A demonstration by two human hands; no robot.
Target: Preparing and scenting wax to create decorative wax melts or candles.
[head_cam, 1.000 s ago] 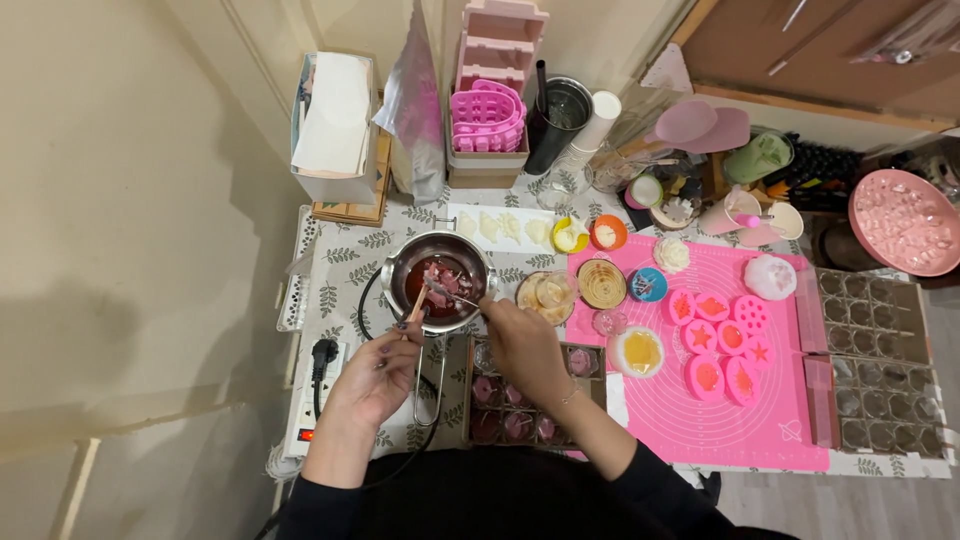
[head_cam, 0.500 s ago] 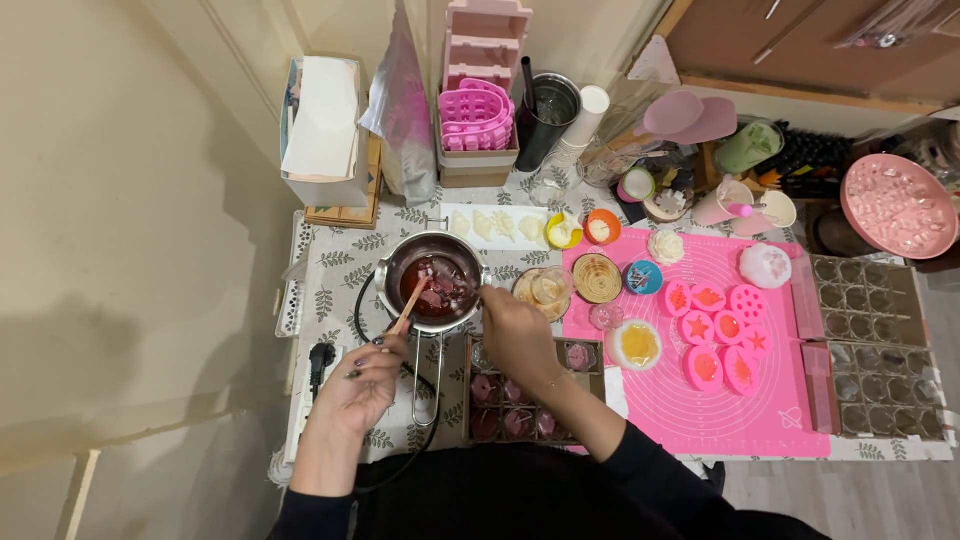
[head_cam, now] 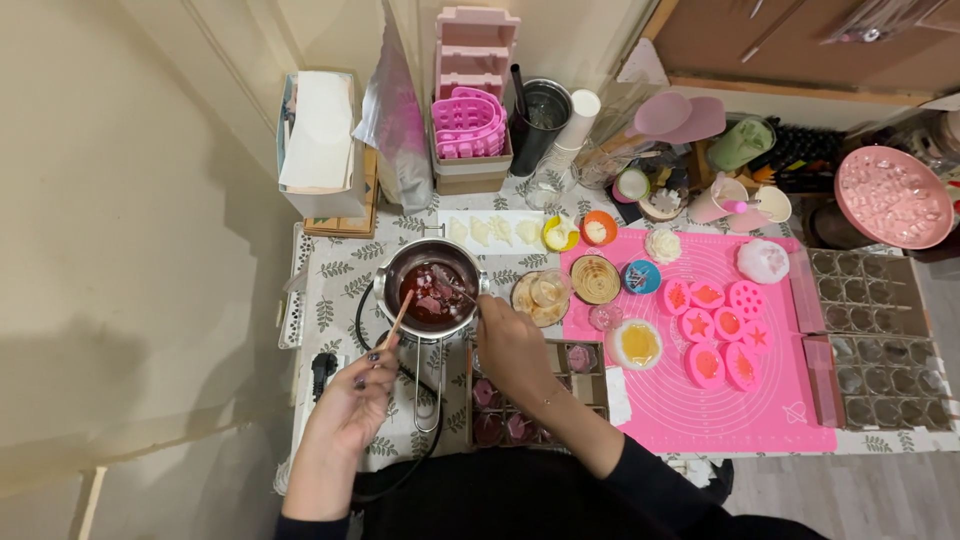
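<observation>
Home craft corner, small table (head_cam: 330, 290) against a plain wall, melting pot (head_cam: 432, 290) of dark red wax, pink silicone mat (head_cam: 700, 420), little filled moulds (head_cam: 715, 325), stacked pink moulds (head_cam: 468, 125), clear trays (head_cam: 880, 340) alongside

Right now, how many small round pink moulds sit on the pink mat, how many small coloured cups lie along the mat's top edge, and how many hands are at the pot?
Small round pink moulds on the pink mat: 7
Small coloured cups (yellow, orange, blue): 3
Hands at the metal pot (left hand, right hand): 2
Total: 12
</observation>
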